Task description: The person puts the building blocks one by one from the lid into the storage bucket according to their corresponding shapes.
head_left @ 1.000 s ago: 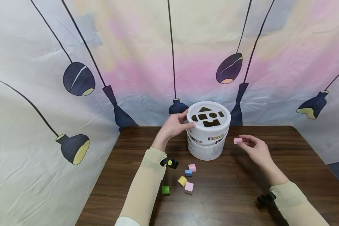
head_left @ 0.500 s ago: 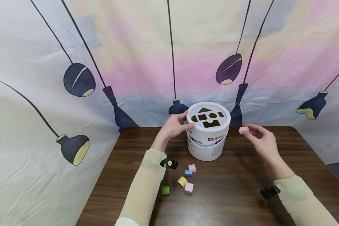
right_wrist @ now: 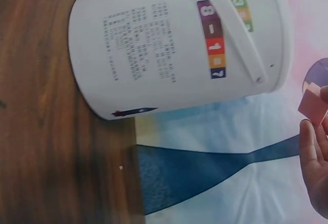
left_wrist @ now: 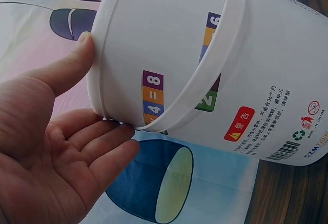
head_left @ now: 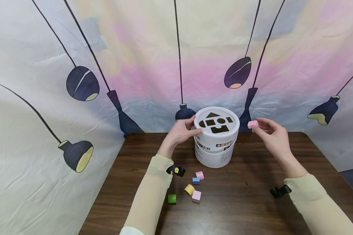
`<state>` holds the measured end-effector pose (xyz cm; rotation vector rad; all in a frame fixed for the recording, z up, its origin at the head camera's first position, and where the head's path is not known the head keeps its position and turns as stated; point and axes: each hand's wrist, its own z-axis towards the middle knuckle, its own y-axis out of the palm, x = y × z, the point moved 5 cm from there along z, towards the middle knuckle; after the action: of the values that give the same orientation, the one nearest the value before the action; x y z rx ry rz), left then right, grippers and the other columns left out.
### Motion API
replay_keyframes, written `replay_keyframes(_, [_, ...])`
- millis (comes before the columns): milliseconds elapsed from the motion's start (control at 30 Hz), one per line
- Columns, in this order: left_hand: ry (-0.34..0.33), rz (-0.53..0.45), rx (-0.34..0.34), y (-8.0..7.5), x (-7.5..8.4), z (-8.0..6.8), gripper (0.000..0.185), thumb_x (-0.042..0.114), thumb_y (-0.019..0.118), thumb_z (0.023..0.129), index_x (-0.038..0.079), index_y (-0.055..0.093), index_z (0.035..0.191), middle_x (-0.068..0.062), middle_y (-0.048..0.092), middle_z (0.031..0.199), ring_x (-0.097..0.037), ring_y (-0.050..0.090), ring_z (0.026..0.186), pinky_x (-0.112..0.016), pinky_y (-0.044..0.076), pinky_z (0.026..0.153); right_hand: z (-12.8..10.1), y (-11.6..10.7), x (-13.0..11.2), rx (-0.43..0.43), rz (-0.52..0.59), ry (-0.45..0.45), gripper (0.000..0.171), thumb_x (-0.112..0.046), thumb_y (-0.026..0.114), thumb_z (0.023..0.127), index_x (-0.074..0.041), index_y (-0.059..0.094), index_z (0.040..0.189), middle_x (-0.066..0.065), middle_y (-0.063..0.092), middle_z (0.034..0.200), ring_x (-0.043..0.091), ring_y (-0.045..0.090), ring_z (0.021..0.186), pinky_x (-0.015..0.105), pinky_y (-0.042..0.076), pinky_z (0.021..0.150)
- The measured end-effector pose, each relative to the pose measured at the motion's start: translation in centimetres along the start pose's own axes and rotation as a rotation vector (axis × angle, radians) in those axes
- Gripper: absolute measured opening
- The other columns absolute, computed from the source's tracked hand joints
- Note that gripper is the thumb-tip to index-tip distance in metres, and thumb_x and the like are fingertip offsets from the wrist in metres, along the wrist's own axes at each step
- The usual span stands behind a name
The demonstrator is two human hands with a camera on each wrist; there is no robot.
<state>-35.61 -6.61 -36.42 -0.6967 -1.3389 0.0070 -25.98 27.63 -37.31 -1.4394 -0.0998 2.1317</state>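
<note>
A white bucket (head_left: 214, 158) stands on the table, its white lid (head_left: 232, 128) cut with several shaped holes. Its handle crosses the side. My left hand (head_left: 180, 132) rests against the lid's left rim, thumb at the front and fingers farther back; in the left wrist view the left hand's fingers (left_wrist: 110, 147) look fairly straight, touching the edge. To the right of the lid, my right hand (head_left: 272, 135) pinches a small pink block (head_left: 252, 124) in the air, apart from the bucket. The right wrist view shows this pink block (right_wrist: 313, 106) between thumb and fingertips.
In front of the bucket lie a pink block (head_left: 199, 175), a blue block (head_left: 195, 180), a yellow block (head_left: 189, 189), a pale pink block (head_left: 196, 196) and a green block (head_left: 172, 198). A cloth (head_left: 153, 65) printed with lamps hangs behind the dark wooden table (head_left: 235, 209).
My right hand has lifted the pink block from low beside the bucket up to about lid height, shifting slightly right, then a touch back left. My left hand stays on the rim.
</note>
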Motion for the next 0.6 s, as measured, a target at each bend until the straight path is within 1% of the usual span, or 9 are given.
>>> replay_keyframes(67, [-0.003, 0.0, 0.0, 0.0, 0.0, -0.1, 0.087, 0.032, 0.084, 0.097, 0.014, 0.036, 0.167, -0.006, 0.041, 0.168, -0.023, 0.047, 0.15, -0.04, 0.047, 0.115, 0.2, 0.2, -0.5, -0.009, 0.007, -0.014, 0.048, -0.03, 0.078, 0.101, -0.005, 0.07, 0.142, -0.016, 0.071, 0.113, -0.007, 0.067, 0.1, 0.008, 0.052, 0.084])
replay_keyframes(300, [-0.007, -0.005, 0.0, 0.0, 0.0, 0.0, 0.088, 0.032, 0.084, 0.097, 0.014, 0.035, 0.167, -0.007, 0.04, 0.168, -0.022, 0.046, 0.15, -0.039, 0.047, 0.115, 0.7, 0.9, -1.5, -0.035, 0.026, -0.052, 0.049, -0.029, 0.079, 0.101, -0.007, 0.069, 0.144, 0.0, 0.072, 0.125, -0.004, 0.066, 0.105, 0.008, 0.052, 0.087])
replay_keyframes(600, [0.003, -0.011, 0.001, 0.1, -0.1, 0.1, 0.086, 0.03, 0.084, 0.097, 0.013, 0.036, 0.166, -0.006, 0.039, 0.169, -0.022, 0.045, 0.151, -0.039, 0.046, 0.116, 0.9, 1.7, -2.2, -0.055, 0.015, -0.067, 0.051, -0.026, 0.079, 0.101, -0.007, 0.067, 0.146, 0.015, 0.07, 0.134, -0.004, 0.064, 0.107, 0.008, 0.05, 0.09])
